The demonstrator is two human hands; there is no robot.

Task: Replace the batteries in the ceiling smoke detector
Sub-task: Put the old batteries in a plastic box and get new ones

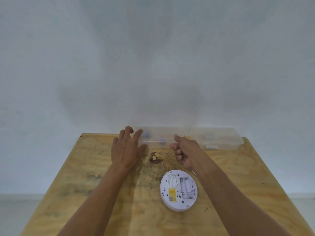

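A round white smoke detector lies back side up on the plywood table, its battery bay showing and looking empty, with a yellow label beside it. At the table's far edge stands a clear plastic box with blurred blue items inside. My left hand hovers with fingers spread at the box's left end, fingertips at its side. My right hand is at the box's front, fingers curled and thumb up; whether it grips the box is unclear.
A second clear plastic case lies at the far right, against the white wall. A dark knot marks the wood between my hands. The table's edges fall away to a pale floor on both sides.
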